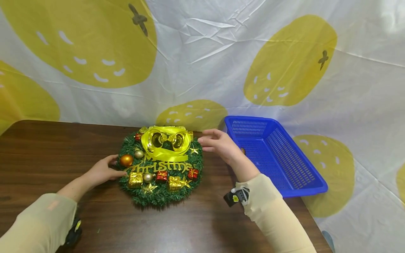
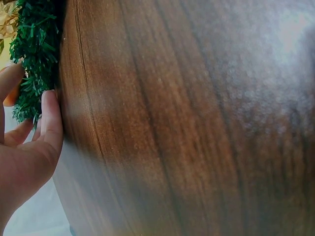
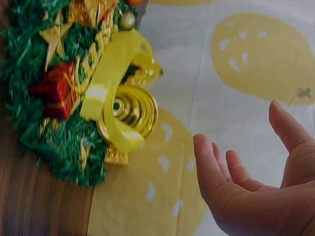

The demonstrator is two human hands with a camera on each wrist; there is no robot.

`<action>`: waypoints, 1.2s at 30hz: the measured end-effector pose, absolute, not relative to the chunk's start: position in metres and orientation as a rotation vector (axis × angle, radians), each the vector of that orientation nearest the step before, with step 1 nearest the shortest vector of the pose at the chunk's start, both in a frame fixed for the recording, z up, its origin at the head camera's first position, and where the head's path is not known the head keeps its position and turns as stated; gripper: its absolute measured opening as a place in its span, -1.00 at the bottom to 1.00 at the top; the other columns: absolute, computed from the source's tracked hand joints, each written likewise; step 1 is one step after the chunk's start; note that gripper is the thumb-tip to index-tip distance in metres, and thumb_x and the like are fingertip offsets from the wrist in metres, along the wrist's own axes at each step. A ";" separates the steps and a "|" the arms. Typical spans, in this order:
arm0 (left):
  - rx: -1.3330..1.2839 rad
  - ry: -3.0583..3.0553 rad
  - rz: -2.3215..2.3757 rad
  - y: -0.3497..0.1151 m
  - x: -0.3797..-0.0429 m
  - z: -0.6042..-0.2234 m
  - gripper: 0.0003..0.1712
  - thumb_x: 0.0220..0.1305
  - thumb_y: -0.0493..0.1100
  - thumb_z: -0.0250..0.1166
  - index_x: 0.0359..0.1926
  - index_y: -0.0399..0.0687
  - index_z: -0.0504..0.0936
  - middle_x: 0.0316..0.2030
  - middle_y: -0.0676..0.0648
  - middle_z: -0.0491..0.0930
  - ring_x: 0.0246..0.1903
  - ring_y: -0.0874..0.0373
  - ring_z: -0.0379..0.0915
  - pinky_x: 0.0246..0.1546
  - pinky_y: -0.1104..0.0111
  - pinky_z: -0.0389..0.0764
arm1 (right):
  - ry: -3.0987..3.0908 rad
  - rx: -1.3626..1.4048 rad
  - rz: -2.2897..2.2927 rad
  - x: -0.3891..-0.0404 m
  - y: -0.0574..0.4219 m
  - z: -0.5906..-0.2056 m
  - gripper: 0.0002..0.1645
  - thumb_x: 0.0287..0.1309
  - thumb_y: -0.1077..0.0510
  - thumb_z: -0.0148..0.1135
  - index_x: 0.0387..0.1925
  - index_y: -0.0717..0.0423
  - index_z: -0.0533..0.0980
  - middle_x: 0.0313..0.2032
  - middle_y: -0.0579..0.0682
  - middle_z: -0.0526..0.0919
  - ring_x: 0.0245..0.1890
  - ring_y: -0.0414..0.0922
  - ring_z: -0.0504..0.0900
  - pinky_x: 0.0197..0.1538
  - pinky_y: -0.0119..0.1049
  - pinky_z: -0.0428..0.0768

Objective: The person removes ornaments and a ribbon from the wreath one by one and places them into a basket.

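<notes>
A green Christmas wreath (image 1: pixel 161 198) lies on the table, decked with gold and red gift boxes, baubles, stars and gold lettering. A yellow ribbon bow (image 1: pixel 171 156) with gold bells (image 1: pixel 157 140) sits at its far side. My left hand (image 1: pixel 102 171) holds the wreath's left edge. The left wrist view shows its thumb and fingers on either side of the green tinsel (image 2: pixel 34 54). Beside the wreath's right edge, my right hand (image 1: pixel 221 146) is raised with fingers loosely bent. In the right wrist view a gap parts this hand (image 3: pixel 246 191) from the wreath, and it holds nothing.
A blue plastic basket (image 1: pixel 297 168) stands to the right, close to my right forearm; a small brownish thing (image 1: pixel 243 151) shows at its left side. Behind the brown wooden table (image 1: pixel 63 147) hangs a white cloth (image 1: pixel 202 70) with yellow fruit prints.
</notes>
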State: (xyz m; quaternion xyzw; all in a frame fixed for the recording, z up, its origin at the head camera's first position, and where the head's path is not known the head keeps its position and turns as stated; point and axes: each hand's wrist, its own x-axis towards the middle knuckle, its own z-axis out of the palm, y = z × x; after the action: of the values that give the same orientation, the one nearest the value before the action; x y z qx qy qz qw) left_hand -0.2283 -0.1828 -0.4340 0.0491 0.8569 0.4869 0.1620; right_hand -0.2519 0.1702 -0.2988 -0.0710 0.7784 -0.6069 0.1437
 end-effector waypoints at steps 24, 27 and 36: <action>0.145 2.450 1.392 -0.183 -0.228 -0.434 0.09 0.18 -0.07 0.31 0.37 -0.57 -0.22 0.24 -0.64 0.01 -0.01 -0.26 0.46 -0.11 0.18 0.65 | 2.327 -0.454 -1.427 -0.235 0.103 -0.335 -0.38 0.12 0.18 0.29 0.23 0.16 0.36 0.11 0.19 0.51 0.07 0.00 0.51 0.10 -0.18 0.56; 0.146 2.450 1.393 -0.183 -0.228 -0.434 0.09 0.18 -0.07 0.31 0.37 -0.56 -0.22 0.24 -0.64 0.01 -0.03 -0.24 0.48 -0.11 0.19 0.65 | 2.332 -0.488 -1.386 -0.234 0.096 -0.342 -0.35 0.10 0.17 0.32 0.23 0.18 0.35 0.09 0.20 0.51 0.05 -0.02 0.53 0.07 -0.24 0.57; 0.140 2.444 1.402 -0.183 -0.228 -0.434 0.09 0.18 -0.08 0.31 0.38 -0.56 -0.22 0.24 -0.63 0.01 0.00 -0.26 0.46 -0.10 0.19 0.65 | 2.359 -0.560 -1.317 -0.232 0.081 -0.353 -0.35 0.02 0.20 0.37 0.18 0.23 0.39 0.03 0.22 0.55 -0.01 0.02 0.56 -0.04 -0.37 0.59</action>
State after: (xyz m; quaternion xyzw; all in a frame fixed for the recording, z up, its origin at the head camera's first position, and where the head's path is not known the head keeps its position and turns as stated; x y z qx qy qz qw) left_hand -0.2278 -0.1830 -0.4341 0.0490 0.8553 0.4905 0.1596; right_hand -0.2324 0.0811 -0.3530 -0.1994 0.8393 -0.4688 0.1901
